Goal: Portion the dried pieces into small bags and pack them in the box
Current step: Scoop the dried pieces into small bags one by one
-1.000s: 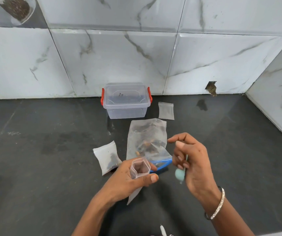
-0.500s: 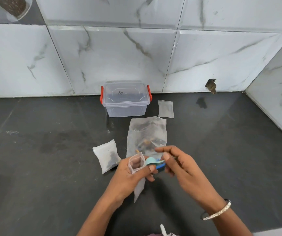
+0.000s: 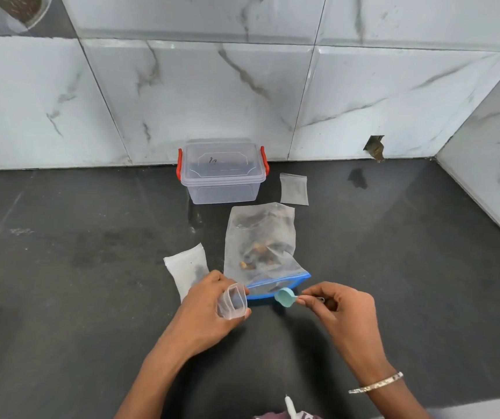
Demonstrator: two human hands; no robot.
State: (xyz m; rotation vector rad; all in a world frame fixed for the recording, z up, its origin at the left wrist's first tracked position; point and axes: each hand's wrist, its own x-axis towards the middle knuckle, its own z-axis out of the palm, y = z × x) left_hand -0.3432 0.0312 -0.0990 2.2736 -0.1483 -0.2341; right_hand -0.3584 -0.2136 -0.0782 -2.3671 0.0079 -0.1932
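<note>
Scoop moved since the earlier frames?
Yes. The teal scoop went left to the small bag, then back right; it now sits at the large zip bag's blue mouth.

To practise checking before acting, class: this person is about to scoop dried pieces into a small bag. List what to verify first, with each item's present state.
1. Mouth of small bag held open by left hand: ok.
2. Steady grip of right hand on teal scoop: ok.
3. Supply of dried pieces in large zip bag: ok.
4. Mouth of large zip bag open: ok.
5. Open box for packing: not ok, lid on.
6. Another empty bag beside box: ok.
</note>
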